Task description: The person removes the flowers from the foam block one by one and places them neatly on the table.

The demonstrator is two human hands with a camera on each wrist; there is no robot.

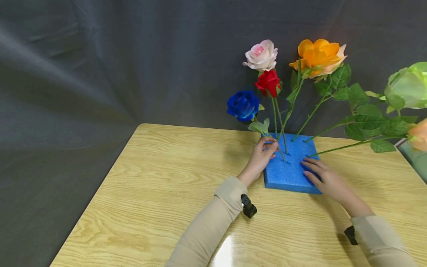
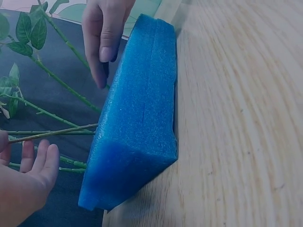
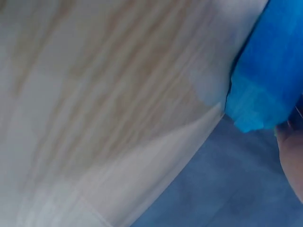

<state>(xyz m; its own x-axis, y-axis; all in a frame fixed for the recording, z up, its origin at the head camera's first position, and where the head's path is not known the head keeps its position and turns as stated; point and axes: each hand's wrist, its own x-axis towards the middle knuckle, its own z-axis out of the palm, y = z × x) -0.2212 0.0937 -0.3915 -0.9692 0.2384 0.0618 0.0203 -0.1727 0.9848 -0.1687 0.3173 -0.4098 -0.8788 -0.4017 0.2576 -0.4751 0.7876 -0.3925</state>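
Observation:
A blue foam block [image 1: 287, 180] lies on the table with several artificial flowers standing in it. My left hand [image 1: 258, 159] pinches the stem of the blue rose [image 1: 242, 106] between thumb and fingers, a little above the block. In the left wrist view that stem [image 2: 71, 129] meets the foam face. My right hand [image 1: 328, 182] rests at the block's right side, fingers extended over its top near an orange-peach flower's stem. Only part of the right hand [image 3: 289, 158] shows in the right wrist view, beside the foam.
Behind the blue rose stand a red rose [image 1: 268, 83] and a pale pink rose [image 1: 262, 55]. An orange flower [image 1: 318, 57], a pale green flower [image 1: 407, 87] and a peach flower [image 1: 418, 135] lean right. A dark curtain [image 1: 100, 74] hangs behind the wooden table [image 1: 160, 185].

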